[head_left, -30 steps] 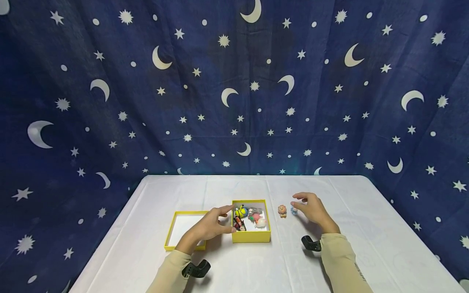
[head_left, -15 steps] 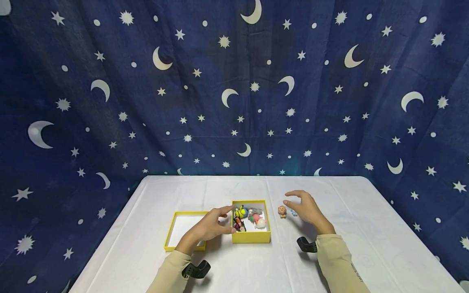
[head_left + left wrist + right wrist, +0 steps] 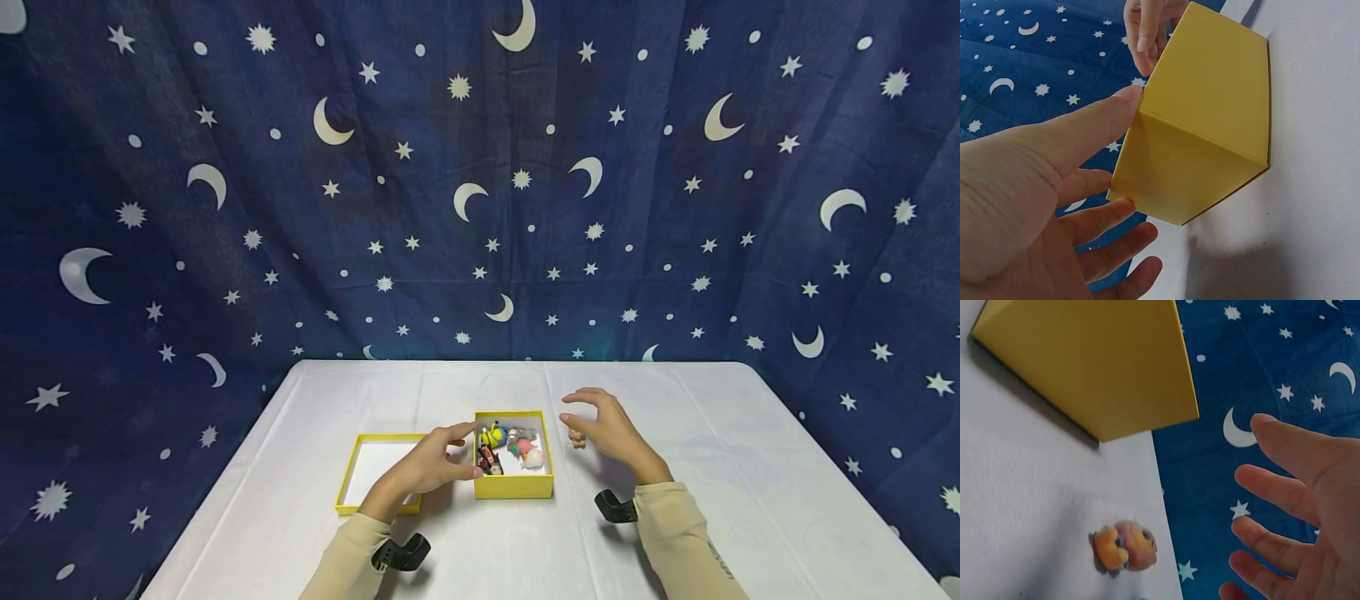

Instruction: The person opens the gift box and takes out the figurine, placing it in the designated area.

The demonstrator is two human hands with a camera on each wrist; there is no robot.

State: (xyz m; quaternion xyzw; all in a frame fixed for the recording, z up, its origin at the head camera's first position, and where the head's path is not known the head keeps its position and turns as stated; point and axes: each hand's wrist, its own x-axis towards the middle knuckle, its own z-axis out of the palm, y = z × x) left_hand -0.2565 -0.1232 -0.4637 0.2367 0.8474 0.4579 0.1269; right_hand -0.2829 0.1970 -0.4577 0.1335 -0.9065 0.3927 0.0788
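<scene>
A yellow box stands uncovered at mid-table, several small toy figures inside. My left hand is at its left side; in the left wrist view the thumb and fingertips meet the yellow walls. To the right of the box, my right hand is raised with fingers spread and slightly bent, nothing between them. Partly behind that hand's fingertips in the head view stands a small pinkish-orange figurine; the right wrist view shows the figurine whole on the white cloth. A blue figurine is hidden by the right hand.
The shallow yellow lid lies left of the box, inner side up, partly under the left forearm. White cloth covers the table. A dark blue curtain with moons and stars hangs behind it.
My right hand has moved left, from above the blue figurine to above the pinkish-orange one, and now hides the blue one. The left hand and the box have stayed put.
</scene>
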